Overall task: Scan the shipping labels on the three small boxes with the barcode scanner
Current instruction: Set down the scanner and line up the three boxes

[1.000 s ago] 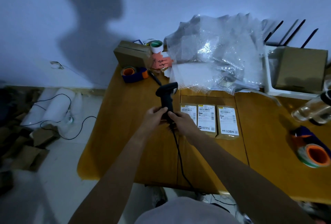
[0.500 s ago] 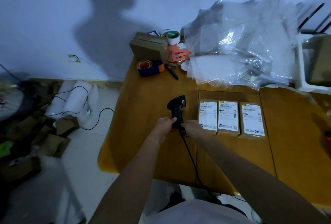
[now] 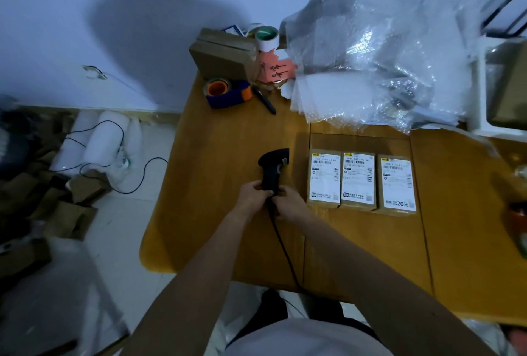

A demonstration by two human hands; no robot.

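- The black barcode scanner (image 3: pixel 274 169) stood upright over the wooden table (image 3: pixel 222 144), just left of the three boxes, its head pointing right toward them.
- The left hand (image 3: pixel 251 193) was curled closed around the lower part of the scanner's handle from the left; the right hand (image 3: pixel 288 202) was closed around the base of the handle from the right, where the black cable (image 3: pixel 282 244) leaves it.
- The cable ran down between the forearms and off the near table edge.
- I judged the scanner light and rigid, a hard plastic shell best held by the handle in one hand with a finger free for the trigger; the trailing cable could tug or snag during the sweep.
- The three small boxes lay flat in a row, touching side by side: the left box (image 3: pixel 324 179), the middle box (image 3: pixel 358 180) and the right box (image 3: pixel 397 184), each with a white shipping label facing up and its barcode near the far end.
- They looked like light, stiff cardboard that need not be lifted; no scan beam showed on any label, so scanning seemed not yet begun.
- Farther back sat a blue tape dispenser (image 3: pixel 228 93), a brown carton (image 3: pixel 224 60), a black pen (image 3: pixel 263 99) and a heap of bubble wrap (image 3: pixel 376 53).
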